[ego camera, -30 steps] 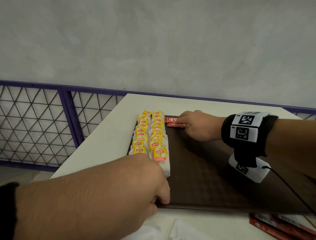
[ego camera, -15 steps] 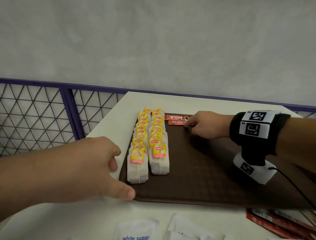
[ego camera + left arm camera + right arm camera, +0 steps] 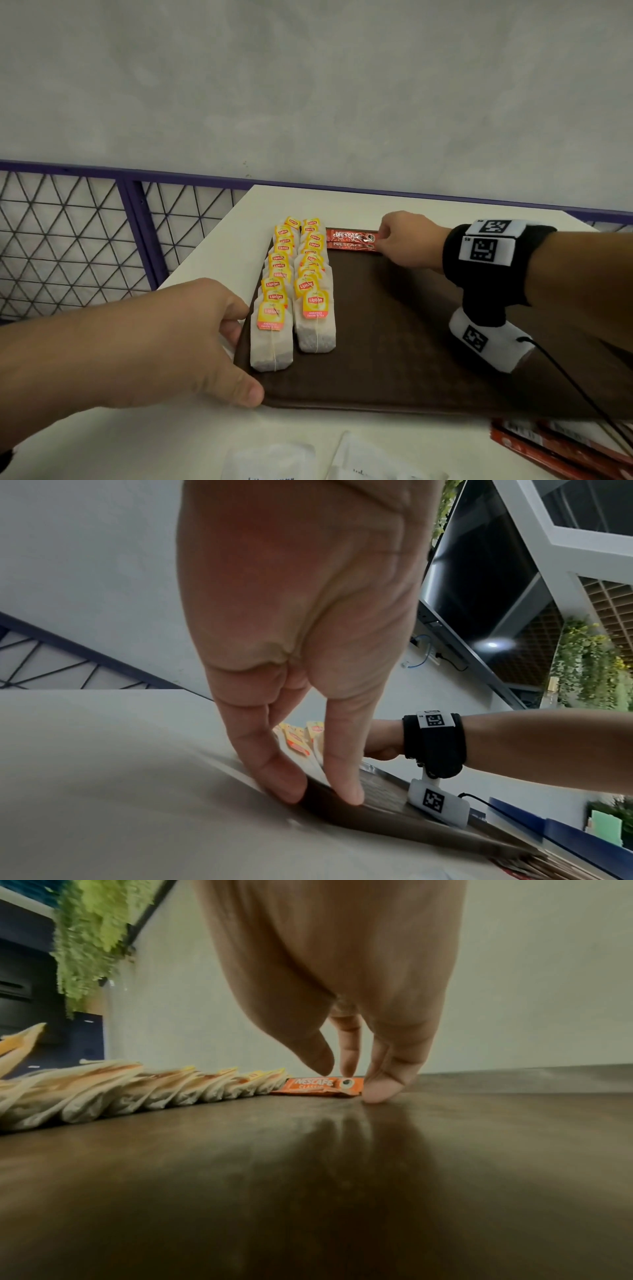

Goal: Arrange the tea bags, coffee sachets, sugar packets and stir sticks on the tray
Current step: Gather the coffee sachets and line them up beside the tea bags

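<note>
I read "Lipton" on the yellow tags of the white paper tea bags point(image 3: 294, 291), which lie in two overlapping rows along the left side of the dark brown rectangular tray point(image 3: 394, 342) on the white desk point(image 3: 212, 246). Two red coffee sachets point(image 3: 352, 240), printed "NESCAFE CLASSIC", lie side by side at the tray's far edge, just right of the tea bags. My right hand point(image 3: 407, 241) touches their right end, fingers extended, nothing gripped; the fingertips point(image 3: 380, 1088) press the tray there. My left hand point(image 3: 191, 342) is spread, thumb and fingers resting against the tray's near-left corner. Compared with half a second ago, the left thumb has shifted onto that corner; the right hand has barely moved. More red sachets point(image 3: 565, 448) and white sugar packets point(image 3: 274, 460), print unreadable, lie on the desk near me.
</note>
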### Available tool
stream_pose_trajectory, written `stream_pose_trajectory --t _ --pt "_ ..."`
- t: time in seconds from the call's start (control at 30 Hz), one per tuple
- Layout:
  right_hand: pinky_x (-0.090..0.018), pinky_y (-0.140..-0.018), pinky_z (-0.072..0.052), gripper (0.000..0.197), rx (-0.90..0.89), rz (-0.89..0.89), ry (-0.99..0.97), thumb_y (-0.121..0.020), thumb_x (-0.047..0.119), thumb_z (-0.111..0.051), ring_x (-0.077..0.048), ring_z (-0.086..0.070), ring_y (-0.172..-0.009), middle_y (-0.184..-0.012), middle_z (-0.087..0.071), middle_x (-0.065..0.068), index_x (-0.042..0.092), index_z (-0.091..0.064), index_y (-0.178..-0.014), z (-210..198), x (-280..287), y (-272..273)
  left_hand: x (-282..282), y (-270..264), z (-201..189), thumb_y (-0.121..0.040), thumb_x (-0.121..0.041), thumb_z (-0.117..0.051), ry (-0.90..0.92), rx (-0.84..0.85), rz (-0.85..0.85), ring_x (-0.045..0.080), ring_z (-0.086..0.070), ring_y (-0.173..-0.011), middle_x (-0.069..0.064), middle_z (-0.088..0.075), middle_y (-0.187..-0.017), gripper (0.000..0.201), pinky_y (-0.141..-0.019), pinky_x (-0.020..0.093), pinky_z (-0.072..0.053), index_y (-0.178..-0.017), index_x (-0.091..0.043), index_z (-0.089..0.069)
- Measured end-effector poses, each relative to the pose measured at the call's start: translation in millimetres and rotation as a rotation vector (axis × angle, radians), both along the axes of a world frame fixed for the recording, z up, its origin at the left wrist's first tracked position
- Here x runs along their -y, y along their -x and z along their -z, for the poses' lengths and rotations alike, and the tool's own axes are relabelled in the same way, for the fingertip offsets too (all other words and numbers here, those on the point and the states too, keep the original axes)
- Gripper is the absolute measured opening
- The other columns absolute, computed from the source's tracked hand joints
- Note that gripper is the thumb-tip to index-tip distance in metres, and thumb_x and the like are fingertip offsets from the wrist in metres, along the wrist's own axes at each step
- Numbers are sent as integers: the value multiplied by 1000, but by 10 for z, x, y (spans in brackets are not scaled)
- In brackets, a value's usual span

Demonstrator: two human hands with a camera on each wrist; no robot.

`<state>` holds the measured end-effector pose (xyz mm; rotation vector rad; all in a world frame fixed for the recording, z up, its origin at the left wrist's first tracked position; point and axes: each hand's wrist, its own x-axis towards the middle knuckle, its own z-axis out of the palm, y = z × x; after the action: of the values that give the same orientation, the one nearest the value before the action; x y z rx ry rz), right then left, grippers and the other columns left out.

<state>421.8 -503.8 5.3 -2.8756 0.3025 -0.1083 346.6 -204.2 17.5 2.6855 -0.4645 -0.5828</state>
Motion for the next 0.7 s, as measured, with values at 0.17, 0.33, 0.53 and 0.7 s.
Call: stream_pose_trajectory --t 0.17,0.33,0.53,0.7 --pt "-26 -86 -42 26 -64 -85 4 -104 22 -54 -15 -49 -100 -134 -57 -4 21 -63 -129 10 19 14 27 -24 -21 -60 -59 -89 -93 13 26 4 -72 -85 -12 -76 -91 62 -61 8 -46 -113 -36 -67" --pt "-28 -81 -42 6 -61 -77 2 -99 25 -64 -16 -52 -99 -118 -63 -2 21 -66 -103 15 -4 6 32 43 -90 -68 -62 -81 -154 85 94 -1 -65 -81 -12 -73 -99 59 -60 3 -41 -117 -32 -65" --pt "-23 -63 -44 23 -71 -7 -23 -94 25 -72 -12 -55 -75 -111 -67 -6 11 -70 -113 -10 -36 -35 10 98 -157 -75 -55 -79 -103 78 119 -3 -53 -65 -14 -66 -93 56 -56 2 -38 -122 -28 -64" --pt "-22 -59 -42 17 -47 -30 12 -93 21 -72 -11 -54 -71 -114 -65 -8 14 -66 -107 -26 -61 -118 21 139 -196 -77 -51 -79 -77 58 62 -4 -53 -60 -13 -64 -81 48 -54 3 -39 -116 -28 -65"
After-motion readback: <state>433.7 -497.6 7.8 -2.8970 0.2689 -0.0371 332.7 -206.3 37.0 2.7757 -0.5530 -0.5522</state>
